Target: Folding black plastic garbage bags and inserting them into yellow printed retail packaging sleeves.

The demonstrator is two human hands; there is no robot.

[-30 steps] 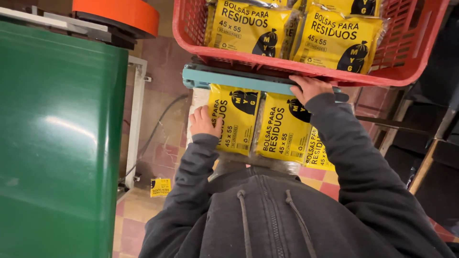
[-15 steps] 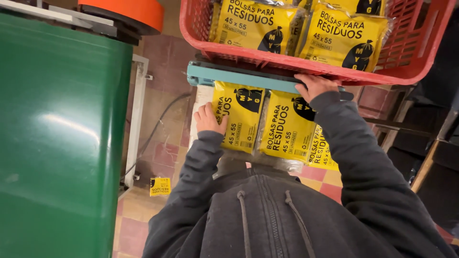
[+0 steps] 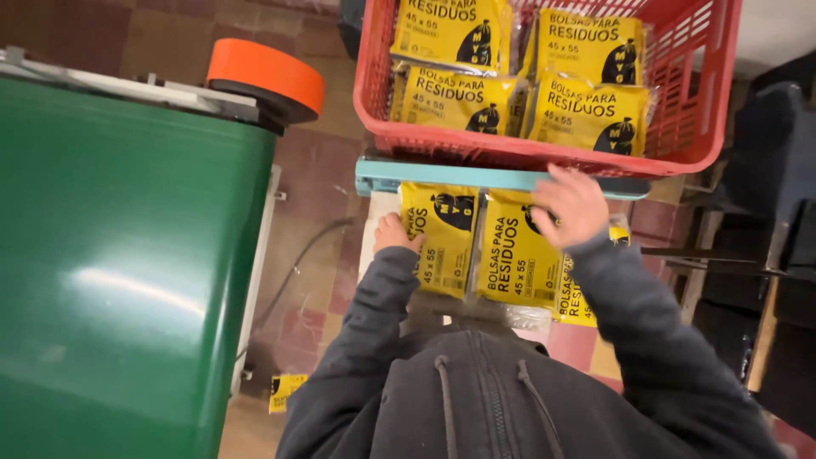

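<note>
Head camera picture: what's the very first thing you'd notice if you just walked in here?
Probably the bright yellow packs with black print lying under the person's hands, the left hand at the edge of one and the right hand spread over another. Just above them sits a red plastic basket filled with more of the same yellow packs. On the left, a big shiny green roll fills that side, with an orange cap near its top.

There is 1 view, from a camera worn on the person's head, looking steeply down over the dark hooded top (image 3: 510, 399) and both sleeves. It sits close to the work: a red basket (image 3: 544, 153) fills the upper edge, a green surface (image 3: 127, 280) fills the left side, and tiled floor (image 3: 314, 280) shows between them far below.
</note>
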